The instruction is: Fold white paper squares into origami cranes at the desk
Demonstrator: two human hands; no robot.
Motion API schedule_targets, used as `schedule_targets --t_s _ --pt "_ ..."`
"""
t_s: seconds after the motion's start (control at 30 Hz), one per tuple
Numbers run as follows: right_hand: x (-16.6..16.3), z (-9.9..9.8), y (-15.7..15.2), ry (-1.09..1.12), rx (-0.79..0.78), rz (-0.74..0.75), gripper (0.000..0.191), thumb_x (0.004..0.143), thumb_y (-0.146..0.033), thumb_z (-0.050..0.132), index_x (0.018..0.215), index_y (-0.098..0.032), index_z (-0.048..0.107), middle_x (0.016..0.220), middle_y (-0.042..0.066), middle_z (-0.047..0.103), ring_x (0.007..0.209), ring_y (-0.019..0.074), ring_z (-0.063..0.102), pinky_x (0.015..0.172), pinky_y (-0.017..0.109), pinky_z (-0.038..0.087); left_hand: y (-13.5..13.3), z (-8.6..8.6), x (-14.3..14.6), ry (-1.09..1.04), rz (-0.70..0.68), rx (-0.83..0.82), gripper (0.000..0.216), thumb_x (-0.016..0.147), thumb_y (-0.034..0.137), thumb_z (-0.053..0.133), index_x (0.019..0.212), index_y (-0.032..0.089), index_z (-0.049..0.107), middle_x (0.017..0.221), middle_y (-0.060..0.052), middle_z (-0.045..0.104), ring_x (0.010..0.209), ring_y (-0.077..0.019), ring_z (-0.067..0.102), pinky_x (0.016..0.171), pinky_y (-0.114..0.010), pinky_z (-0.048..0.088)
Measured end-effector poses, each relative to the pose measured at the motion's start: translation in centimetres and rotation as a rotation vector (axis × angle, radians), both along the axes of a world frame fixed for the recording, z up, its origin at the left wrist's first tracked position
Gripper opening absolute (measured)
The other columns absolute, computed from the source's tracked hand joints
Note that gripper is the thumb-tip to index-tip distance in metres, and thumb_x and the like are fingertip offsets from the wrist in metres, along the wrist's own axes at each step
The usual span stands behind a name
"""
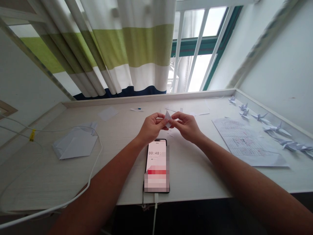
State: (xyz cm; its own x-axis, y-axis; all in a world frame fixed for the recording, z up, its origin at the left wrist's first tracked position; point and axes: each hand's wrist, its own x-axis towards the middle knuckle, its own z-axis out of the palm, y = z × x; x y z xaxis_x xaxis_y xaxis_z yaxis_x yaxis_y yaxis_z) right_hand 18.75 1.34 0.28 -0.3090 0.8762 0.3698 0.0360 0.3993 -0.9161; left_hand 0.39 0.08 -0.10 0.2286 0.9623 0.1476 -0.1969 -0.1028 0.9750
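A small piece of folded white paper point(167, 115), pointed at the top, is pinched between both hands above the middle of the desk. My left hand point(154, 125) grips its left side with thumb and fingers. On the right side, my right hand point(184, 124) pinches it the same way. Fingers cover the paper's lower part. Just below the hands lies a phone point(156, 166) with a timer on its screen, partly blurred out.
Several folded paper cranes point(276, 129) line the right edge beside a written sheet point(244, 142). Folded paper point(78, 143) lies at left, near a white cable point(100, 143). Scraps and a loose sheet point(108, 113) lie farther back. A raised rim point(146, 98) borders the desk under the curtain point(146, 45).
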Motion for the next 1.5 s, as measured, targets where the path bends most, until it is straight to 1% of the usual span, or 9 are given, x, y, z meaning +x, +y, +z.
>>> schedule_targets --t_s 0.2,0.47,0.63,0.8,0.9,1.1,1.2,1.33,1.5 --pt "-0.1 0.0 0.0 0.063 -0.031 0.016 0.034 0.083 -0.052 0.084 0.084 -0.019 0.074 0.080 0.003 0.071 0.072 0.0166 0.067 0.072 0.036 0.060 -0.1 0.1 0.0 0.014 -0.004 0.016 0.047 0.080 0.049 0.086 0.102 0.015 0.061 0.082 -0.008 0.081 0.081 -0.0238 0.080 0.079 -0.036 0.059" --pt "-0.1 -0.2 0.2 0.081 -0.063 0.031 0.032 0.091 -0.049 0.075 0.083 -0.018 0.075 0.078 0.003 0.073 0.073 0.0159 0.066 0.074 0.034 0.057 0.0 0.1 0.2 0.000 0.000 0.005 0.049 0.073 0.047 0.092 0.096 0.014 0.064 0.080 -0.009 0.081 0.079 -0.0240 0.080 0.076 -0.035 0.059" --pt "-0.2 -0.6 0.4 0.046 -0.049 -0.012 0.035 0.090 -0.053 0.074 0.084 -0.018 0.074 0.076 0.003 0.073 0.072 0.0175 0.067 0.072 0.034 0.056 -0.1 0.1 0.2 0.010 0.023 -0.016 0.048 0.069 0.043 0.094 0.093 0.013 0.066 0.079 -0.008 0.080 0.077 -0.0236 0.079 0.073 -0.033 0.058" --pt "-0.2 -0.8 0.5 0.016 -0.030 -0.072 0.039 0.089 -0.057 0.074 0.081 -0.019 0.073 0.076 0.003 0.072 0.071 0.0176 0.065 0.069 0.033 0.055 0.1 0.0 0.0 0.018 -0.010 -0.080 0.045 0.077 0.049 0.088 0.091 0.012 0.067 0.084 -0.011 0.080 0.075 -0.0231 0.079 0.076 -0.036 0.059" --pt "-0.1 -0.8 0.5 -0.051 -0.017 -0.114 0.041 0.090 -0.059 0.071 0.081 -0.018 0.072 0.076 0.004 0.073 0.070 0.0180 0.064 0.067 0.033 0.054 0.2 -0.3 -0.1 0.036 -0.031 -0.059 0.047 0.078 0.054 0.086 0.091 0.013 0.068 0.085 -0.010 0.080 0.075 -0.0220 0.079 0.075 -0.035 0.059" --pt "0.0 -0.4 0.2 -0.130 0.023 -0.065 0.046 0.091 -0.062 0.069 0.075 -0.019 0.067 0.072 0.003 0.070 0.068 0.0180 0.066 0.068 0.034 0.054 0.4 -0.5 -0.2 0.100 0.005 0.008 0.046 0.078 0.056 0.084 0.088 0.013 0.070 0.081 -0.008 0.078 0.075 -0.0199 0.076 0.073 -0.033 0.060" --pt "0.0 -0.1 0.0 -0.107 0.029 -0.036 0.046 0.090 -0.063 0.071 0.076 -0.019 0.067 0.073 0.003 0.070 0.070 0.0180 0.067 0.069 0.034 0.055 0.4 -0.2 -0.4 0.103 0.012 0.017 0.043 0.080 0.054 0.084 0.084 0.014 0.069 0.079 -0.007 0.076 0.075 -0.0187 0.074 0.075 -0.034 0.060" --pt "-0.1 0.3 -0.3 -0.064 -0.019 0.009 0.047 0.089 -0.063 0.072 0.078 -0.018 0.069 0.075 0.004 0.071 0.071 0.0180 0.067 0.070 0.033 0.056 0.2 0.1 -0.4 0.088 0.024 0.012 0.042 0.078 0.053 0.085 0.081 0.014 0.070 0.075 -0.005 0.075 0.072 -0.0173 0.072 0.075 -0.034 0.061" --pt "-0.4 0.0 -0.2 0.005 -0.059 -0.033 0.047 0.088 -0.063 0.073 0.078 -0.018 0.069 0.072 0.003 0.070 0.068 0.0170 0.067 0.067 0.032 0.055 0.1 0.1 -0.2 0.043 0.013 -0.001 0.041 0.080 0.050 0.084 0.089 0.013 0.070 0.077 -0.005 0.075 0.073 -0.0186 0.075 0.073 -0.034 0.062"
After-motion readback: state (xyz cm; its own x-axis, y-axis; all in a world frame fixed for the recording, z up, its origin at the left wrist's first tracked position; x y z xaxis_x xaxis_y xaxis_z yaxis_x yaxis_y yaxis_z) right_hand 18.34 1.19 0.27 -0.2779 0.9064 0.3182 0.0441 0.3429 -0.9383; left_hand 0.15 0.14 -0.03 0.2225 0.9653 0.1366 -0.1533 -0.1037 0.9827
